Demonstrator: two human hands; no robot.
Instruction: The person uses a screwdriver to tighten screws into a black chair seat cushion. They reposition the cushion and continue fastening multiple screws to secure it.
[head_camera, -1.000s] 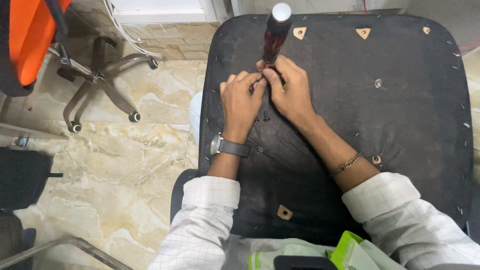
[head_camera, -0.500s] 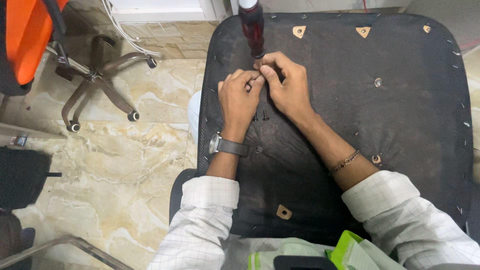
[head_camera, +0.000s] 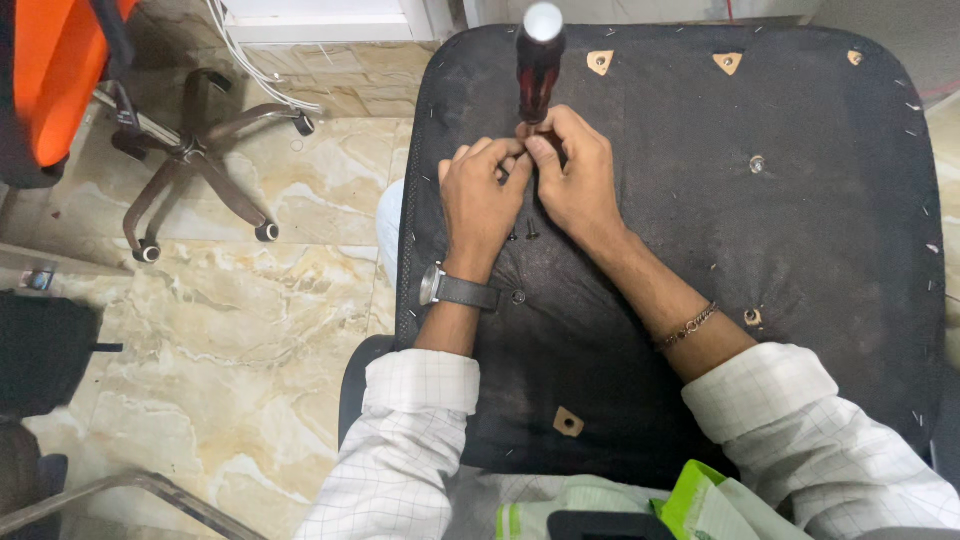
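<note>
A black upholstered chair seat (head_camera: 800, 230) lies with its underside up in front of me. My right hand (head_camera: 575, 175) grips the lower end of a screwdriver (head_camera: 537, 60) with a dark red handle and white cap, which stands upright on the seat. My left hand (head_camera: 482, 195) pinches its fingertips against the screwdriver's shaft right beside the right hand. Two small screws (head_camera: 522, 236) lie on the black fabric just below my hands. The screwdriver's tip is hidden behind my fingers.
Tan mounting tabs (head_camera: 600, 62) and metal inserts (head_camera: 757, 163) dot the seat underside. An orange office chair (head_camera: 60, 70) with a wheeled star base (head_camera: 190, 160) stands at the left on the marble floor (head_camera: 250, 330). A green and white item (head_camera: 690, 500) lies in my lap.
The screwdriver handle has tilted slightly between frames and now stands near upright. Both hands stay in the same spot on the seat.
</note>
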